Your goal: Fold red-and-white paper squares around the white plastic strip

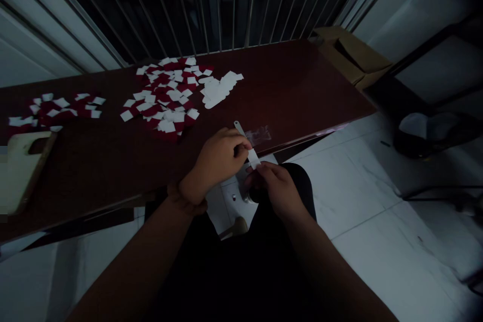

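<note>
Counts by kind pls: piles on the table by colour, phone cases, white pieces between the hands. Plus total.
Red-and-white piles: 2 (small pile, large pile)
White pile: 1
Phone case: 1
White piece: 1
Total: 5

Left hand point(222, 156): back uppermost, thumb and index finger curved into a loop, tips together at the grip. Left wrist point(193, 187): left of the grip, nearer the body. Right hand point(282, 188): just right of the grip, thumb extended towards it, fingers partly hidden. Left forearm point(139, 251) and right forearm point(332, 256): bare, converging on the grip from either side.
</note>
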Motion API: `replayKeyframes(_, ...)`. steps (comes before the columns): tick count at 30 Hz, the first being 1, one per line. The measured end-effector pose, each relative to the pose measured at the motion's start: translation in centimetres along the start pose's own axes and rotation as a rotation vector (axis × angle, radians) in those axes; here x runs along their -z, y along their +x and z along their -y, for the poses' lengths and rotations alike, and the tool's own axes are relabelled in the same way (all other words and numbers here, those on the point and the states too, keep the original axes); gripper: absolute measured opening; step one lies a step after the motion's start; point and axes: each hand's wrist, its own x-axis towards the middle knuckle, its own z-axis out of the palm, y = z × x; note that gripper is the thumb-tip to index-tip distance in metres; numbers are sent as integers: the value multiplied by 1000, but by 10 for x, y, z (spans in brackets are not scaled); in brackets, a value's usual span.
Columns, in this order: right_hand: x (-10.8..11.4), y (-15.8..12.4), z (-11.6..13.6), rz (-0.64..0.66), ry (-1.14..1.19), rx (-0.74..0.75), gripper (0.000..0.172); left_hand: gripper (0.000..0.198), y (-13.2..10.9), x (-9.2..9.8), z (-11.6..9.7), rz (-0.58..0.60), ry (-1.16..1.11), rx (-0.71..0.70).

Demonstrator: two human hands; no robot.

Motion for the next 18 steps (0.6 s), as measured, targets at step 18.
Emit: replayKeyframes(18,-4,-5,3,-31,19,-30,32,32,1,2,1,50,-73,10)
